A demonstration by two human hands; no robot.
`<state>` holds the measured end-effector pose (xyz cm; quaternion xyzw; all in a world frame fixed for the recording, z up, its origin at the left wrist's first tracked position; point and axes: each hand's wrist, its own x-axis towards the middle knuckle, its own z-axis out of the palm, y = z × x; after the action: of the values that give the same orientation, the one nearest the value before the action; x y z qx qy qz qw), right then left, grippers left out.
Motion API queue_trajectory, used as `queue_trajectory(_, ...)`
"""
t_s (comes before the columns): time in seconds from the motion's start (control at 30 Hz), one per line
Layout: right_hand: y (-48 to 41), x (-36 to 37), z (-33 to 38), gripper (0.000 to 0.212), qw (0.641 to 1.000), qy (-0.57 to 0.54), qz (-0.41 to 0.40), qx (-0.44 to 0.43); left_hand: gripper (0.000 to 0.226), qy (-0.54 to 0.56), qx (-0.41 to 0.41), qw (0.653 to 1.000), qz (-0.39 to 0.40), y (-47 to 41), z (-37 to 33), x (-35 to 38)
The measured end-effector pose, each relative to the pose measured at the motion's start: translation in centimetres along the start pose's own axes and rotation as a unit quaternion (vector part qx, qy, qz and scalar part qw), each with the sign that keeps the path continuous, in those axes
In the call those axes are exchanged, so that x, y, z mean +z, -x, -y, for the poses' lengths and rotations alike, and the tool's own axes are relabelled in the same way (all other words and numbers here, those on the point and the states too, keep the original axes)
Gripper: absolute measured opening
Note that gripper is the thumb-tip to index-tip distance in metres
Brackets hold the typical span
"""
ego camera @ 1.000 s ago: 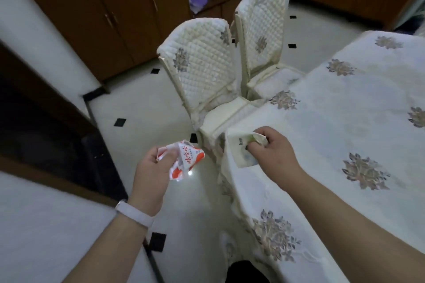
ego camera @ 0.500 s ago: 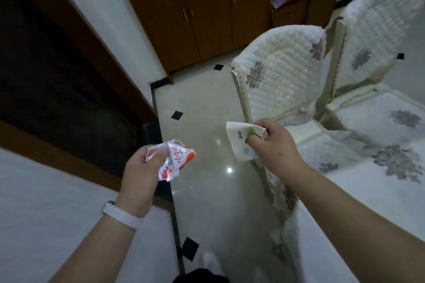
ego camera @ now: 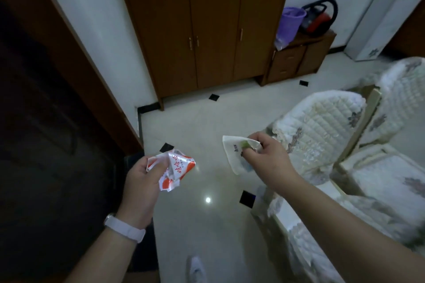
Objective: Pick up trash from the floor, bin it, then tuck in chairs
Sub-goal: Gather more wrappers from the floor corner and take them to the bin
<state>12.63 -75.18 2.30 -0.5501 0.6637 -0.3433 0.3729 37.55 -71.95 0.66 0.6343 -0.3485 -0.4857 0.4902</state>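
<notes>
While carrying to bin: left hand clamped on orange wrapper, right hand pinching white wrapper; grip firm, bin unseen.

Brown wooden cabinet, purple bucket, red vacuum, white appliance

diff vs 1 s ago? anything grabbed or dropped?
Only the view moved: it swung left, off the table toward the brown wooden cabinet. Nothing was grabbed or dropped. Left hand still grips the crumpled orange-and-white wrapper; right hand still pinches the white paper wrapper.
</notes>
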Motion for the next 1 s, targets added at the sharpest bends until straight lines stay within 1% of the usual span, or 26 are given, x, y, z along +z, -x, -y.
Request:
queue_trajectory(0.17,-7.0,2.3,4.8,0.006,0.999,0.015,-0.034,-0.016,0.013,0.018,0.026,0.999,0.008,-10.0,-4.2,-0.8)
queue_trajectory(0.3,-11.8,3.1,5.6,0.011,0.999,0.010,-0.041,-0.008,0.012,0.008,0.041,0.998,0.036,-15.5,-6.1,-0.5)
queue_trajectory(0.5,-21.1,4.6,5.0,0.011,0.998,-0.004,-0.058,0.011,0.011,0.000,0.028,0.999,0.025,-24.8,-7.1,1.6)
queue_trajectory(0.67,-30.8,4.7,4.9,0.010,0.998,-0.023,-0.054,0.024,0.009,-0.015,0.021,0.999,0.025,-33.0,-9.1,6.0)
queue_trajectory(0.8,-38.0,2.8,5.5,0.009,0.997,-0.046,-0.042,0.044,0.010,-0.029,0.027,0.999,0.034,-39.3,-12.5,10.8)
queue_trajectory(0.9,-43.3,0.2,6.2,0.008,0.997,-0.047,-0.055,0.038,0.011,-0.043,0.051,0.996,0.055,-43.4,-15.2,15.0)
queue_trajectory(1.0,-47.7,-2.2,6.5,0.007,0.994,-0.064,-0.086,0.037,0.010,-0.044,0.075,0.994,0.069,-47.0,-16.9,18.8)
